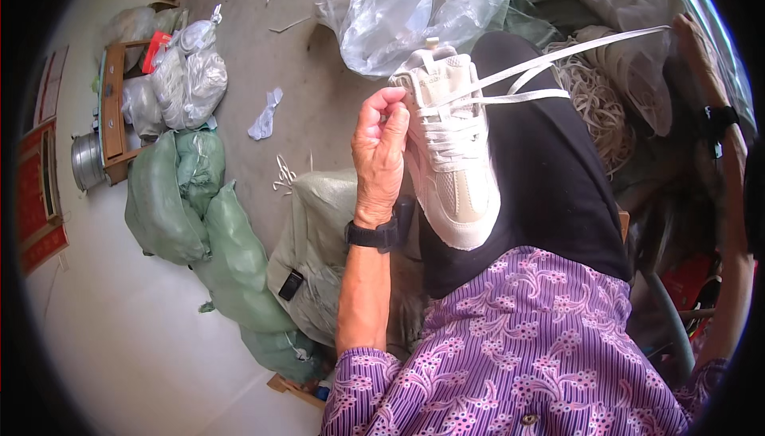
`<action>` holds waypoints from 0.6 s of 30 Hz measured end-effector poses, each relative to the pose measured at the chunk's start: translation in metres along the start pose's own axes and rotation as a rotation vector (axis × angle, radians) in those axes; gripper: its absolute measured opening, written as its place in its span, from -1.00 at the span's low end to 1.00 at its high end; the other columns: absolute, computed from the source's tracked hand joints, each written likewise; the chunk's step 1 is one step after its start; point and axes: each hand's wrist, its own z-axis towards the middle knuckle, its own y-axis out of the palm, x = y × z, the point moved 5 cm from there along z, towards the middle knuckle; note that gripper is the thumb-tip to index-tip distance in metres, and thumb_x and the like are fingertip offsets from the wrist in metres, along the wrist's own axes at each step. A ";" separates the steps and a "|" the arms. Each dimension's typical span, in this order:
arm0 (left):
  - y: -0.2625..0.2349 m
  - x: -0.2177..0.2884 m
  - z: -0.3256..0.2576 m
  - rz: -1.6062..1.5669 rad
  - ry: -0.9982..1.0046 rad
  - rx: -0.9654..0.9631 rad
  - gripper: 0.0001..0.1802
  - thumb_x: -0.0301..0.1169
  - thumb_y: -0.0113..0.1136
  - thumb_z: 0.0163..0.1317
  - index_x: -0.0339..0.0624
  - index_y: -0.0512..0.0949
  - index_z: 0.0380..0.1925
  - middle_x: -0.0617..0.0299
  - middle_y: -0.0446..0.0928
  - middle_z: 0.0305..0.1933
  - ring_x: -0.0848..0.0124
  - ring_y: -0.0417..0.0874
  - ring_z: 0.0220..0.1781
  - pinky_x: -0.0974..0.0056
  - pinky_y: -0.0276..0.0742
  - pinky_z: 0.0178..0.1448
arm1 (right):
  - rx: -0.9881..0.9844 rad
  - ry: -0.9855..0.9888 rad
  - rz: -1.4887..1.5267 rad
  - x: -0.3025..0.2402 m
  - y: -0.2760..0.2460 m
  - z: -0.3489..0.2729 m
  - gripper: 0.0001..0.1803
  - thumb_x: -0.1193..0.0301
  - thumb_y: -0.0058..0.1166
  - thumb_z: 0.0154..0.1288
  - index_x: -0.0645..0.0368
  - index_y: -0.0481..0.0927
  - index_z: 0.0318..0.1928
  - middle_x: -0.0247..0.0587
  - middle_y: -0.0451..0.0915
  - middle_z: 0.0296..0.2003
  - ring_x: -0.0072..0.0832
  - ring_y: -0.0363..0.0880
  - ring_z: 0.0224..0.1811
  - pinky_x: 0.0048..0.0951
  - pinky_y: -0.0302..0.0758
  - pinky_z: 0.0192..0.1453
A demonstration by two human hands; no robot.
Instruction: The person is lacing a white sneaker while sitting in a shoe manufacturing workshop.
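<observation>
White sneaker [450, 157] lies on the person's lap, on the black trousers [550, 181], toe toward the body. Left hand [379, 149] steadies it at the side near the collar, fingers curled together against the upper. Right hand [695, 37], far out at upper right, closes on the ends of the white laces [550, 61], which run taut from the eyelets. Clear plastic bag [414, 5] beyond the shoe, green sacks [207, 229] on the floor to the left.
</observation>
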 end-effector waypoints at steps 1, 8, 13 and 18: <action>0.001 0.002 0.001 0.012 -0.017 0.006 -0.79 -0.47 0.12 0.34 -0.19 0.49 -0.05 0.50 0.40 -0.28 0.71 0.36 -0.33 0.55 0.35 -0.19 | -0.007 0.022 -0.035 0.006 0.000 -0.003 -0.94 0.51 -0.08 0.28 0.19 0.47 -0.28 -0.06 0.44 -0.27 -0.07 0.51 -0.11 -0.14 0.42 -0.13; 0.050 0.042 0.005 0.595 0.007 -0.189 -0.85 -0.45 0.14 0.29 -0.29 0.61 -0.23 0.49 0.43 -0.51 0.71 0.34 -0.52 0.54 0.24 -0.45 | 0.236 -0.306 0.688 -0.169 -0.069 -0.029 -0.83 0.50 0.06 0.21 0.23 0.50 -0.17 -0.05 0.48 -0.29 -0.07 0.50 -0.17 -0.19 0.45 -0.07; 0.063 0.040 0.018 0.708 -0.099 -0.279 -0.77 -0.40 0.08 0.33 -0.32 0.62 -0.16 0.39 0.46 -0.59 0.67 0.39 -0.56 0.47 0.31 -0.47 | 0.162 -0.742 0.853 -0.306 -0.132 -0.067 -0.94 0.44 0.15 0.11 0.16 0.58 -0.43 -0.25 0.48 -0.35 -0.25 0.48 -0.20 -0.29 0.41 -0.11; 0.072 0.044 0.029 0.746 -0.183 -0.340 -0.75 -0.38 0.02 0.34 -0.29 0.63 -0.19 0.38 0.43 -0.65 0.66 0.38 -0.61 0.45 0.32 -0.48 | 0.158 -0.731 0.861 -0.331 -0.119 -0.081 -0.92 0.39 0.18 0.05 0.09 0.59 -0.49 -0.34 0.48 -0.36 -0.38 0.44 -0.13 -0.29 0.33 -0.04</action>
